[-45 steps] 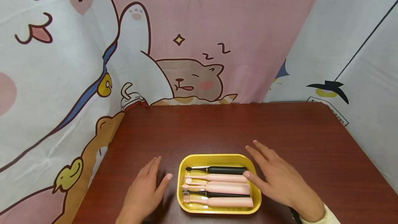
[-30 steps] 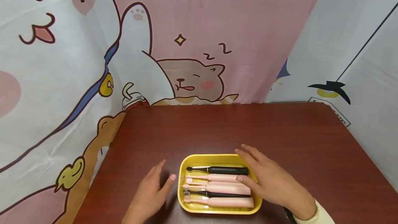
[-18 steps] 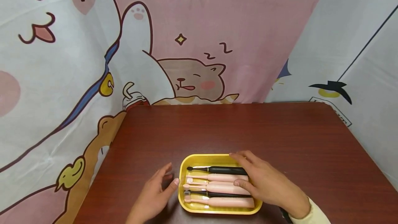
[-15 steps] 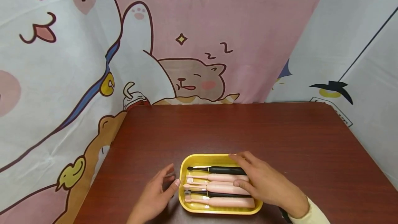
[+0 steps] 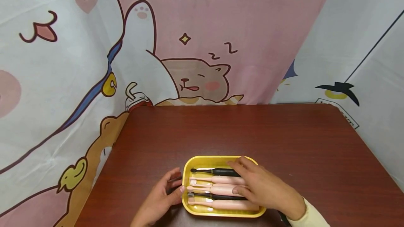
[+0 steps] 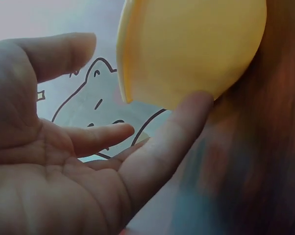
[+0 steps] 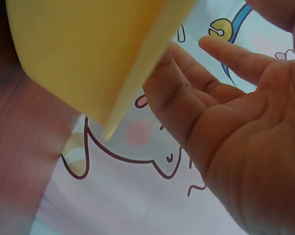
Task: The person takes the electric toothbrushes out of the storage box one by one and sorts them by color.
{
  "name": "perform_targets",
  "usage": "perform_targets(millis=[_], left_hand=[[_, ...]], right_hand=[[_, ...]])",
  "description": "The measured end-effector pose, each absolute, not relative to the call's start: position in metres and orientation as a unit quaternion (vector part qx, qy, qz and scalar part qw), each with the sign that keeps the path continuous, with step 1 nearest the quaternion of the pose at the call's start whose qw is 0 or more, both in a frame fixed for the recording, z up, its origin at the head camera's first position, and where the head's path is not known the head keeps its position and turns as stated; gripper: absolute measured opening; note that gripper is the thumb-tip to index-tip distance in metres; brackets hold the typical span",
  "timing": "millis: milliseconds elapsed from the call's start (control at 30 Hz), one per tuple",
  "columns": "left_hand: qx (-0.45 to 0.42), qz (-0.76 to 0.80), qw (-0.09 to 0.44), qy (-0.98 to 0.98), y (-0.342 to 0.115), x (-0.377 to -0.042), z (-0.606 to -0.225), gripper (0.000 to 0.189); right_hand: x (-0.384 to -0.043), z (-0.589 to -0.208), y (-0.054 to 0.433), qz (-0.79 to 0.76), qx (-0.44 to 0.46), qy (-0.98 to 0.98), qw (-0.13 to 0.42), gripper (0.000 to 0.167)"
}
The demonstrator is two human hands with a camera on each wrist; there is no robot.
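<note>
A yellow tray (image 5: 217, 215) holds several pink and black electric toothbrushes, laid side by side with their heads to the left. The rearmost is a black toothbrush (image 5: 222, 172), and the nearest a pink toothbrush (image 5: 231, 205). My left hand (image 5: 159, 197) is at the tray's left end, thumb at the rim; in the left wrist view a fingertip meets the yellow wall (image 6: 196, 44), fingers loosely spread. My right hand (image 5: 266, 189) reaches over the tray's right end, covering some handle ends, its fingers relaxed with nothing between them; the right wrist view shows the tray's wall (image 7: 84, 54) beside them.
The tray stands near the front of a dark red-brown wooden table (image 5: 233, 132). Behind and on both sides hangs a cartoon-printed cloth (image 5: 252, 27). A cream sleeve (image 5: 310, 216) and a dark band are at my right wrist.
My right hand has moved left, from beside the tray to over the toothbrush handles. My left hand has moved right until its thumb reaches the tray's rim. The toothbrushes lie as before.
</note>
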State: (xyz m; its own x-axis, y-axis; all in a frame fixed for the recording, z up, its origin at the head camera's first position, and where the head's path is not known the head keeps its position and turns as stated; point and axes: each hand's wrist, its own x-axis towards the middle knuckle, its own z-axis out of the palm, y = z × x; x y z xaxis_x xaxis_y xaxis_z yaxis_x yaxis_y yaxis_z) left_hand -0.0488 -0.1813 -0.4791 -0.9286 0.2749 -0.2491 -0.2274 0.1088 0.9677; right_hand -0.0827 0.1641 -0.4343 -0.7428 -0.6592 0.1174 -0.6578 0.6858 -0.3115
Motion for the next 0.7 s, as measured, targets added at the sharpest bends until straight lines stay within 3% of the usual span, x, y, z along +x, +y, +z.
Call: perform_targets(millis=[133, 367, 700], left_hand=[[0.014, 0.682, 0.191, 0.706, -0.182, -0.049, -0.483, 0.078], [0.022, 0.7, 0.213, 0.682, -0.181, -0.049, -0.487, 0.078], [0.022, 0.708, 0.232, 0.667, -0.179, -0.05, -0.486, 0.073]], right_hand=[[-0.083, -0.438, 0.159, -0.167, -0.379, 0.91, -0.016, 0.064], [-0.083, -0.445, 0.153, -0.163, -0.384, 0.909, 0.0, 0.07], [-0.084, -0.452, 0.149, -0.173, -0.42, 0.889, -0.062, 0.064]])
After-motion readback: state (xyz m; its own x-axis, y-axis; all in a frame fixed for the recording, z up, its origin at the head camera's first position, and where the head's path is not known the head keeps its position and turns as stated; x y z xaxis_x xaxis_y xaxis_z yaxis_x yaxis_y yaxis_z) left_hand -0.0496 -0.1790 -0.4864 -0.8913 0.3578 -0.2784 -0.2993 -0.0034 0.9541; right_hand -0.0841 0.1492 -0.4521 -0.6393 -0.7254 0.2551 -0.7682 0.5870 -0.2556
